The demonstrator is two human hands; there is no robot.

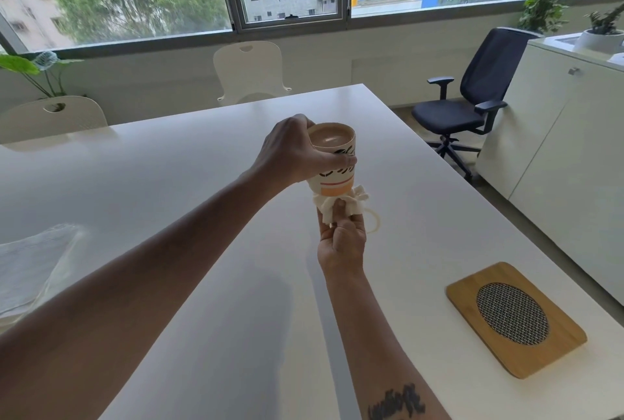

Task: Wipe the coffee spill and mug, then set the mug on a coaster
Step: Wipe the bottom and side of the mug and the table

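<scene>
Left hand (pixel 290 153) grips mug (pixel 334 163) lifted above counter (pixel 202 183); right hand (pixel 342 244) fingers pinch tissue (pixel 341 205) against mug base; coaster (pixel 516 318) near counter's right edge.

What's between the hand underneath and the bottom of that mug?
In the head view, a crumpled white tissue sits between the right hand and the base of the mug, which the left hand holds up off the table.

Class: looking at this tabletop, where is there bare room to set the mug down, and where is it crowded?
Bare table left of the left hand, and between the right hand and the wooden coaster. Crowded only beneath the mug and tissue.
</scene>
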